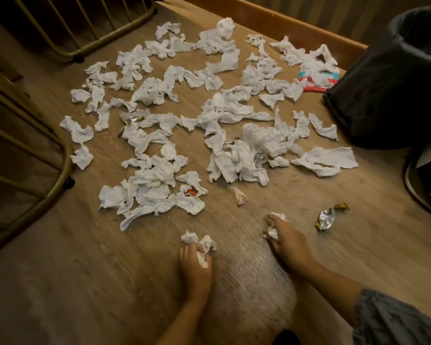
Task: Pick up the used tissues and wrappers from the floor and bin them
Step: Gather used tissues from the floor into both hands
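Observation:
Several crumpled white tissues (174, 125) lie scattered over the wooden floor (85, 245). My left hand (195, 267) is closed around a white tissue wad (202, 242) near the front. My right hand (286, 239) grips another crumpled tissue (274, 231) just right of it. A silver and gold candy wrapper (327, 216) lies right of my right hand. A clear wrapper with a red end (239, 195) lies ahead of my hands. A red wrapper (192, 192) peeks out among tissues. The black bin (393, 78) stands at the far right.
A red, white and blue tissue packet (316, 82) lies beside the bin. Gold metal chair frames stand at the left (50, 185) and top left (90, 43). A wooden skirting board (271, 21) runs along the far side. A dark round base (418, 185) sits at right.

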### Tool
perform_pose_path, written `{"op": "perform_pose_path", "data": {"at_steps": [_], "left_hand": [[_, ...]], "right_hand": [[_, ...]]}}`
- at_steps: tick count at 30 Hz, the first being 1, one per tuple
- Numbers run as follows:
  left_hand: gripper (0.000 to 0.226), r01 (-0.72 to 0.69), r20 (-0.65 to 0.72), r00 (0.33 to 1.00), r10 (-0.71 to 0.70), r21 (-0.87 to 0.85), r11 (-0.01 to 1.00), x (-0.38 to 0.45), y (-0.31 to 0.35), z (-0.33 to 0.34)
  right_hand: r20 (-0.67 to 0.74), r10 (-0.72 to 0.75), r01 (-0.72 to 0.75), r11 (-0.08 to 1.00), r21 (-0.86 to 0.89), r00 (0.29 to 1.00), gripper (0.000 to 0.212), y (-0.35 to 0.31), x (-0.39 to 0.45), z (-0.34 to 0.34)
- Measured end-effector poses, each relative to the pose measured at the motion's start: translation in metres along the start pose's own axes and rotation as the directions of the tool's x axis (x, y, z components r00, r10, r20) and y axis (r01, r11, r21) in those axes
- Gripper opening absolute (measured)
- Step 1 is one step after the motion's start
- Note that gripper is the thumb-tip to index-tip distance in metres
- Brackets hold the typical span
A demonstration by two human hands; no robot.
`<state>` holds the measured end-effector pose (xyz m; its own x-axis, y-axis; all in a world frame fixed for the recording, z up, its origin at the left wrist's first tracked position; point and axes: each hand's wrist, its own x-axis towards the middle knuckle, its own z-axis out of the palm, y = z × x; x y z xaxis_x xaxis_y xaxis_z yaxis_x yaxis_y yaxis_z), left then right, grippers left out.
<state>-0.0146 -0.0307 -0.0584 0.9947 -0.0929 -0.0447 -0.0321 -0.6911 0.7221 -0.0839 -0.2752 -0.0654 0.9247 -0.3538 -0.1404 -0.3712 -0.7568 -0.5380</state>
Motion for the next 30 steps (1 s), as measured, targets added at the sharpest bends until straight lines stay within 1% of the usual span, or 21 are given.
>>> {"op": "perform_pose_path", "data": {"at_steps": [1,2,4,6,8,10,12,14,16,17,18,20,21,22,23,24,26,28,29,30], "left_hand": [[0.027,0.008,0.014,1.0,-0.007,-0.04,0.999,-0.002,0.003,0.001],[0.026,0.017,0.035,0.999,-0.014,-0.069,0.998,-0.002,0.005,0.002],[0.033,0.027,0.091,0.996,-0.018,-0.095,0.995,0.002,0.013,0.005],[0.024,0.0,0.106,0.994,0.008,-0.079,0.997,0.01,0.022,0.006],[0.019,0.024,0.12,0.993,-0.015,-0.073,0.997,0.02,0.032,0.008],[0.02,0.104,0.123,0.988,-0.092,-0.089,0.991,0.029,0.038,0.012],[0.014,0.123,0.102,0.988,-0.117,-0.05,0.991,0.033,0.044,0.016],[0.011,0.112,0.086,0.991,-0.107,-0.061,0.992,0.035,0.052,0.021],[0.016,0.09,0.067,0.994,-0.086,-0.069,0.994,0.035,0.061,0.024],[0.018,0.087,0.064,0.995,-0.082,-0.072,0.994,0.034,0.065,0.026],[0.018,0.094,0.073,0.993,-0.088,-0.079,0.992,0.032,0.07,0.028],[0.012,0.123,0.109,0.988,-0.111,-0.117,0.985,0.029,0.077,0.031],[0.012,0.141,0.135,0.983,-0.123,-0.138,0.98,0.027,0.079,0.033],[0.016,0.16,0.166,0.977,-0.135,-0.152,0.975,0.025,0.081,0.034],[0.023,0.183,0.197,0.968,-0.153,-0.145,0.972,0.024,0.083,0.036],[0.032,0.204,0.221,0.96,-0.173,-0.129,0.97,0.023,0.085,0.037],[0.047,0.243,0.252,0.945,-0.207,-0.121,0.962,0.022,0.089,0.04],[0.056,0.248,0.26,0.943,-0.207,-0.135,0.959,0.024,0.088,0.044],[0.054,0.239,0.264,0.944,-0.198,-0.131,0.962,0.027,0.088,0.046],[0.044,0.231,0.267,0.944,-0.193,-0.119,0.966,0.032,0.091,0.048]], "right_hand": [[-0.021,-0.016,0.016,1.0,-0.016,1.0,0.038,0.002,0.0,0.0],[-0.051,-0.021,0.02,0.999,-0.026,0.998,0.04,0.003,0.0,-0.001],[-0.111,-0.013,0.01,1.0,-0.025,0.994,0.049,0.01,0.003,-0.005],[-0.128,-0.01,0.008,1.0,-0.016,0.992,0.05,0.018,0.003,-0.011],[-0.145,-0.041,0.042,0.999,0.008,0.989,0.036,0.028,0.003,-0.017],[-0.189,-0.04,0.054,0.996,0.066,0.981,0.019,0.03,0.001,-0.025],[-0.277,0.083,-0.041,0.987,0.157,0.957,0.018,0.025,0.001,-0.041],[-0.383,0.247,-0.178,0.962,0.206,0.89,0.019,0.021,0.006,-0.061],[-0.482,0.374,-0.311,0.927,0.208,0.792,0.044,0.025,0.013,-0.08],[-0.504,0.436,-0.377,0.9,0.22,0.746,0.058,0.031,0.016,-0.088],[-0.494,0.503,-0.445,0.863,0.241,0.709,0.07,0.038,0.019,-0.092],[-0.394,0.622,-0.567,0.781,0.261,0.677,0.09,0.053,0.02,-0.095],[-0.338,0.65,-0.602,0.759,0.248,0.681,0.096,0.06,0.019,-0.093],[-0.293,0.656,-0.616,0.755,0.226,0.696,0.097,0.063,0.016,-0.089],[-0.26,0.647,-0.616,0.762,0.199,0.717,0.091,0.066,0.013,-0.082],[-0.249,0.623,-0.601,0.782,0.168,0.741,0.08,0.066,0.01,-0.075],[-0.269,0.553,-0.543,0.832,0.118,0.789,0.053,0.064,0.003,-0.06],[-0.262,0.466,-0.451,0.884,0.119,0.845,0.032,0.057,0.0,-0.05],[-0.244,0.418,-0.397,0.908,0.132,0.875,0.026,0.053,-0.001,-0.048],[-0.23,0.372,-0.344,0.927,0.153,0.899,0.024,0.047,-0.001,-0.047]]}}
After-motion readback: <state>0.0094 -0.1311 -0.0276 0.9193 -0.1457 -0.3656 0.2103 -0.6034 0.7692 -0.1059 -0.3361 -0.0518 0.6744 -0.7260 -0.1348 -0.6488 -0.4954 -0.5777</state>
